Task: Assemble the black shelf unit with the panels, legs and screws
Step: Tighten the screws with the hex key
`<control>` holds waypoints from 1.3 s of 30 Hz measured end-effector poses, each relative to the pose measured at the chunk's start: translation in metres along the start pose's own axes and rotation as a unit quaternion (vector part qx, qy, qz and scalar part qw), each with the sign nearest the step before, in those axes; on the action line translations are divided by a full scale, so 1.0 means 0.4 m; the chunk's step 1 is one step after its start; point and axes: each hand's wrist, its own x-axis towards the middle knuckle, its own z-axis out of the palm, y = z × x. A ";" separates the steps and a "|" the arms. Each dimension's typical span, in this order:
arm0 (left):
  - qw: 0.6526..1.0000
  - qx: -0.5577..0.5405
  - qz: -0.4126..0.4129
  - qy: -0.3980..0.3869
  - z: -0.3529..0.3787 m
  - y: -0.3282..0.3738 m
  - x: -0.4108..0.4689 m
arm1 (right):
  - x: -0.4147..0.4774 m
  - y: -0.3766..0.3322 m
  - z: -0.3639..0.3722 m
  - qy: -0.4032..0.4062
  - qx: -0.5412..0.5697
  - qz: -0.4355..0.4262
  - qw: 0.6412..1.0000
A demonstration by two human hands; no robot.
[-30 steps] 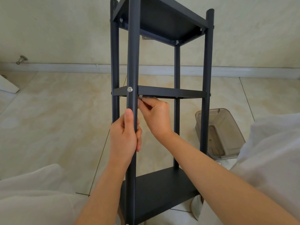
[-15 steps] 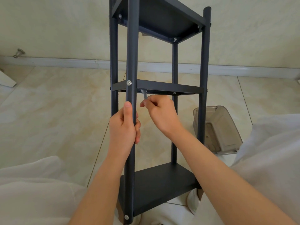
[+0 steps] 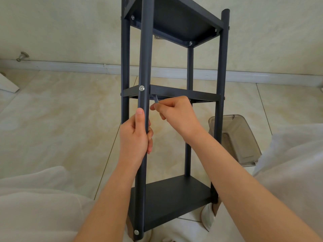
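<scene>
**Now, both my hands are on the shelf unit**

Far left, a metal doorstop (image 3: 22, 55) sticks out of the wall just above the skirting board (image 3: 70, 66). Below it the corner of a white board (image 3: 7, 84) lies on the tiled floor (image 3: 61, 119). My left knee, in pale trousers (image 3: 35, 198), fills the bottom corner.

The black shelf unit (image 3: 221, 70) stands upright on the floor between my knees, near the wall. My left hand (image 3: 135, 137) grips its front leg (image 3: 146, 58) below the middle shelf (image 3: 183, 93). My thumb lies straight up the leg and my fingers curl round behind it, so the leg hides most of them. Just above my thumb a silver screw (image 3: 141, 88) sits in the leg where the middle shelf meets it. A second screw (image 3: 136, 232) shows near the foot, beside the bottom shelf (image 3: 174, 198).

Right of the leg, my right hand (image 3: 176, 114) pinches a small silver key (image 3: 156, 99) between thumb and fingertips, the other fingers curled in. The key's upper end reaches up under the front edge of the middle shelf, and I cannot tell what it touches there. My right forearm crosses in front of the back leg and the bottom shelf's right corner.

Overhead is the top shelf (image 3: 174, 20), seen from below. Further right, a clear plastic box (image 3: 236, 138) sits on the floor behind the right-hand leg, and my right knee covers its near corner.
</scene>
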 end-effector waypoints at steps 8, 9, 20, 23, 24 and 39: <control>1.000 0.000 0.004 -0.003 -0.001 0.000 0.001 | 0.004 0.008 0.013 -0.012 0.008 -0.038 0.999; 1.000 0.001 0.004 -0.003 -0.001 0.001 0.001 | 0.006 0.012 0.016 -0.010 0.015 -0.045 0.999; 1.000 -0.006 0.016 -0.018 -0.001 -0.002 0.013 | 0.024 0.077 0.082 0.109 -0.022 -0.121 0.986; 1.000 -0.005 0.016 -0.020 -0.003 -0.002 0.015 | 0.030 0.077 0.090 0.129 -0.025 -0.138 0.982; 1.000 -0.005 0.016 -0.020 -0.003 -0.002 0.016 | 0.032 0.077 0.093 0.137 -0.024 -0.146 0.979; 1.000 0.005 0.006 -0.015 -0.004 -0.002 0.019 | 0.062 0.077 0.109 0.113 -0.014 -0.141 0.983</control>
